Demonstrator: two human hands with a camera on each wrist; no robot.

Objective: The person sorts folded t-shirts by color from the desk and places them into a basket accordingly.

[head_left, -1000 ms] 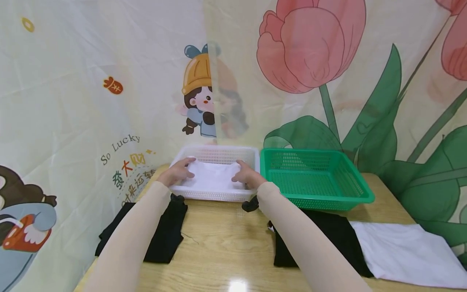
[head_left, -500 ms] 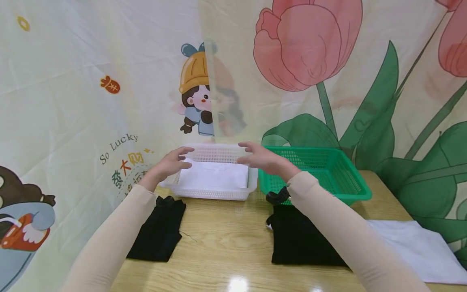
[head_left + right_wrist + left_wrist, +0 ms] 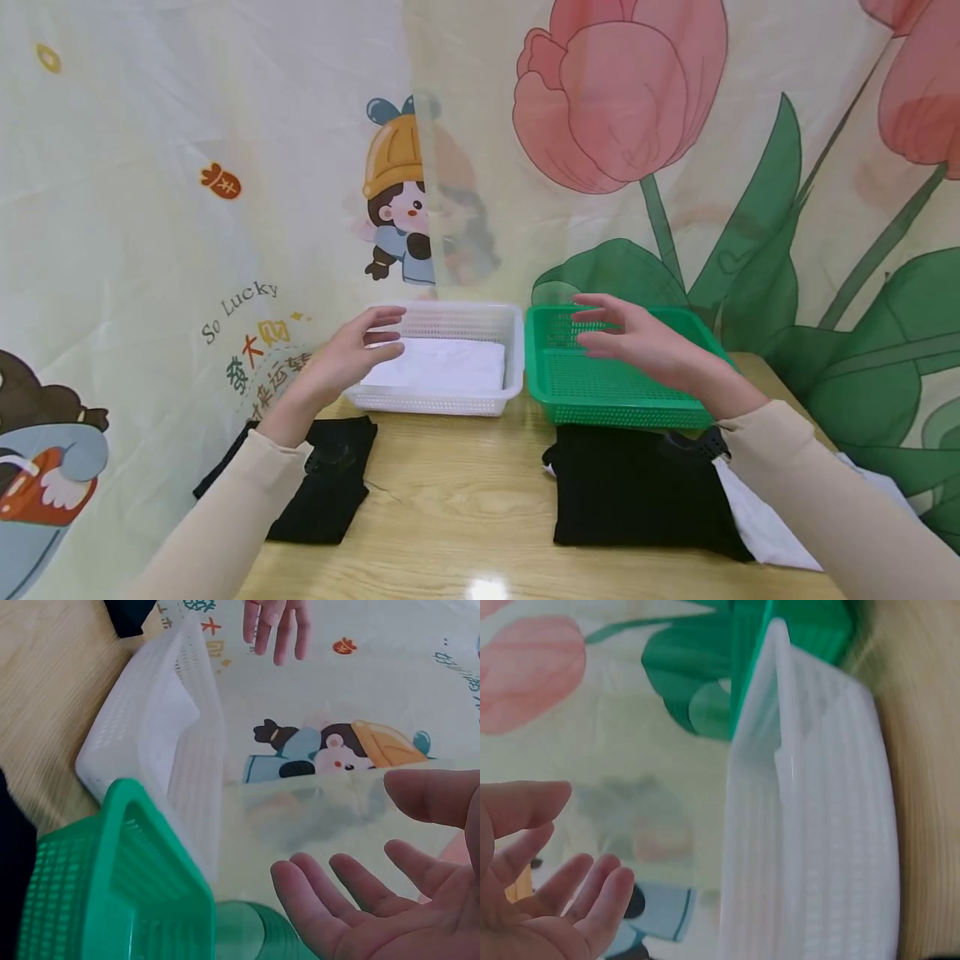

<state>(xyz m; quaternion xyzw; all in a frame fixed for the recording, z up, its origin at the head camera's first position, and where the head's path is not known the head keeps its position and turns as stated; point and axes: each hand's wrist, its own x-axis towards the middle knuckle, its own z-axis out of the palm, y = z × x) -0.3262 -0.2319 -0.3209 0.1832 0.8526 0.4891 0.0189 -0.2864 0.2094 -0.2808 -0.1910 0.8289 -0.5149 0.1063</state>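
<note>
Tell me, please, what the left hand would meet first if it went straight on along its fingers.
The left hand would probably meet the right hand, passing above the white basket, though depth is unclear and the curtain might come first.

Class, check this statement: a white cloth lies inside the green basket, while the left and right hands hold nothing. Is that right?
Not quite. The head view shows the white cloth inside the white basket, not the green basket. The rest stands: the left hand and right hand hold nothing.
</note>
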